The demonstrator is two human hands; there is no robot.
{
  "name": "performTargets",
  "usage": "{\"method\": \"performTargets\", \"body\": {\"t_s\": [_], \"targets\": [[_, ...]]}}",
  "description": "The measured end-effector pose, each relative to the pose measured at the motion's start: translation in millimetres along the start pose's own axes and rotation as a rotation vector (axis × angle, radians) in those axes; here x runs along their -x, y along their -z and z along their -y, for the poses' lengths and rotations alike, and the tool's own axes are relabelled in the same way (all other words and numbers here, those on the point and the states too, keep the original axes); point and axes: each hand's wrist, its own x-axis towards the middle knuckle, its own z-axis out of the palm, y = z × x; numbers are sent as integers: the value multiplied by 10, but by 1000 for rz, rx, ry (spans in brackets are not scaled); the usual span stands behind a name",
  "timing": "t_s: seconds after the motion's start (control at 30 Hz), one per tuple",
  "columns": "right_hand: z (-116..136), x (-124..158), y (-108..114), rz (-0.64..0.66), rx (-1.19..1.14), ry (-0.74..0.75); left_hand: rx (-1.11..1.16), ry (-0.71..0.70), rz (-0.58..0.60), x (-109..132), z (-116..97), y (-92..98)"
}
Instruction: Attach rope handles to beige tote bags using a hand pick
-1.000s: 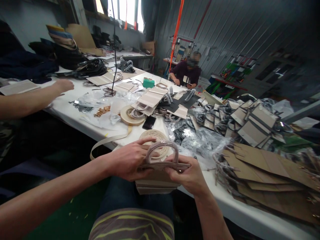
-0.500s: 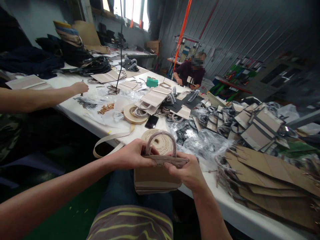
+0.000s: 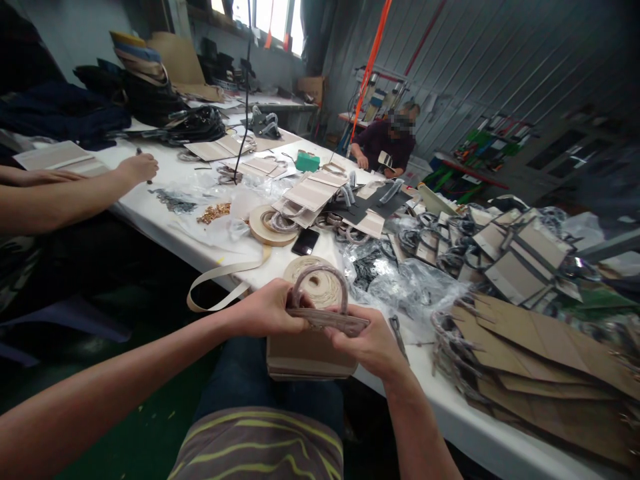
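Note:
Above my lap is a beige handbag panel (image 3: 310, 357) with a plastic-wrapped loop handle (image 3: 320, 272) standing up from its top edge. My left hand (image 3: 273, 308) pinches the left end of that edge, thumb in front. On the right end, my right hand (image 3: 367, 337) grips the same edge with its thumb pressed on the front. Fingers behind the panel are hidden. Just beyond the handle, a roll of cream tape (image 3: 315, 283) lies on the white table (image 3: 225, 250).
A phone (image 3: 305, 241), a tape roll (image 3: 265, 227) and gold hardware (image 3: 215, 213) lie ahead. Brown panels (image 3: 540, 360) are stacked at right, beside plastic bags (image 3: 420, 287). At left a co-worker's hand (image 3: 137, 168) holds a dark tool. Another person (image 3: 387, 143) sits across.
My hands keep hold of the panel, which has shifted only slightly. The co-worker's hand at left has drawn back leftward with the tool, and their other hand now shows on a panel.

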Motion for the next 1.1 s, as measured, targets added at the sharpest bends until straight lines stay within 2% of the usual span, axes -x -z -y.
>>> {"method": "performTargets", "body": {"t_s": [0.2,0.33,0.43,0.57,0.67,0.77,0.87,0.97,1.03,1.1], "targets": [[-70,-66,-2,-33,-56,8,49,3,16,-58,62,42],[-85,-128,5,-14,-118,6,87,10,-16,-80,90,41],[-123,-143,0,1,-119,-12,38,30,-51,-76,85,2],[-197,-157,-22,-63,-94,-24,-43,29,-70,-109,143,18],[-235,-182,-16,-99,-112,-16,13,-2,2,-164,245,139],[-254,-198,8,-99,-126,-7,167,12,95,-177,319,308],[-274,-189,21,-93,-121,-16,250,38,246,-110,335,433],[-315,-178,12,-100,-125,-46,271,81,374,-13,360,458],[-350,-183,-1,-106,-133,-61,251,88,352,29,408,430],[-381,-195,-14,-108,-142,-62,200,64,277,44,463,393]]}}
